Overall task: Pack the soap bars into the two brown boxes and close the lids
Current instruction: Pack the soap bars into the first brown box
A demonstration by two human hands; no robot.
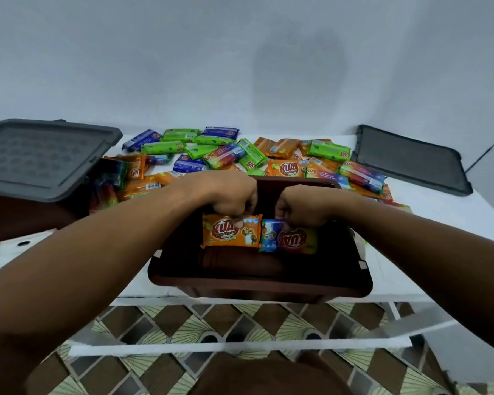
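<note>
An open brown box (257, 283) stands at the table's front edge. Inside it, my left hand (228, 195) pinches the top edge of an orange soap bar (226, 236), standing on its long side. Beside it my right hand (300, 205) grips a blue, red and yellow soap bar (290, 240), also upright and touching the orange one. Several more wrapped bars, green (166, 146), blue (141, 139), orange (285, 168) and rainbow (362, 172), lie spread over the table behind the box. A second brown box (26, 215) sits at the left, partly under a grey lid (43, 158).
A second dark grey lid (411, 161) lies flat at the back right of the white table (397, 277). A white wall rises right behind the table. Patterned floor tiles (211, 323) show below the table's front edge.
</note>
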